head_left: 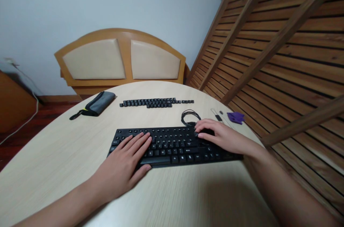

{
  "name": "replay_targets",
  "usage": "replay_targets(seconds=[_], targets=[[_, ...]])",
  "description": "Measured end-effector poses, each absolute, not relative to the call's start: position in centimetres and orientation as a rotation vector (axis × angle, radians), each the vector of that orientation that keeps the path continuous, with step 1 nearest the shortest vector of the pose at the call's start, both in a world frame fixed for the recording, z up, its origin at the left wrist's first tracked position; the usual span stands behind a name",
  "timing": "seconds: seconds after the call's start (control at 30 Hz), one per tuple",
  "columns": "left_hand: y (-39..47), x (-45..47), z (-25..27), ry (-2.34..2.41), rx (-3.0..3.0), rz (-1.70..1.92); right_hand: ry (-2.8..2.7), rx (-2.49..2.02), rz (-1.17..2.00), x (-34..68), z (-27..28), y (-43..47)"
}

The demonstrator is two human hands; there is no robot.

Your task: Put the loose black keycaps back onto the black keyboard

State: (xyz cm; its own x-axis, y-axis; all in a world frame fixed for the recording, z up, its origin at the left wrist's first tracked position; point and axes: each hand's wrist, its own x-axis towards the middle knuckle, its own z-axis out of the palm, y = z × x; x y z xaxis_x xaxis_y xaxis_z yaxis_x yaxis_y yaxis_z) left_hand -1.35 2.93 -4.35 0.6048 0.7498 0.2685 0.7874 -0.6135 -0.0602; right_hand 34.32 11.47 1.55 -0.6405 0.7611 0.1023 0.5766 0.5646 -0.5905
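A black keyboard (172,150) lies on the round table in front of me. Keycaps cover its lower rows, while the upper rows show mostly bare key posts. My left hand (129,153) rests flat over the keyboard's left end, fingers stretched out, its thumb at the front edge. Over the right part, my right hand (215,134) is closed in a pinch, with a small black keycap (196,134) at its thumb and fingertips. The palm hides the keys beneath it. Loose black keycaps (158,102) stand in rows behind the keyboard.
A coiled black cable (190,116) lies behind the keyboard. To the right are a wire keycap puller (218,116), a thin brush-like tool (224,116) and a purple cloth (235,117). A grey pouch (100,104) sits at the back left. Wooden slats (282,58) rise beyond the table's right edge.
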Motion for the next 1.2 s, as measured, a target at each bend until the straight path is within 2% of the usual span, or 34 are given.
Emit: replay_targets(seconds=[0.27, 0.8, 1.2], targets=[[3.0, -1.4, -4.4, -1.272, -2.645, -0.296, -2.521, -1.118, 0.885, 35.6, 1.7, 12.2], [2.8, -1.4, -4.3, -1.3, -2.658, -0.333, -2.596, -1.129, 0.732, 35.5, 1.2, 12.0], [2.8, -1.4, -4.2, -1.313, -2.661, -0.304, -2.58, -1.169, 0.737, 35.4, 1.2, 12.1]])
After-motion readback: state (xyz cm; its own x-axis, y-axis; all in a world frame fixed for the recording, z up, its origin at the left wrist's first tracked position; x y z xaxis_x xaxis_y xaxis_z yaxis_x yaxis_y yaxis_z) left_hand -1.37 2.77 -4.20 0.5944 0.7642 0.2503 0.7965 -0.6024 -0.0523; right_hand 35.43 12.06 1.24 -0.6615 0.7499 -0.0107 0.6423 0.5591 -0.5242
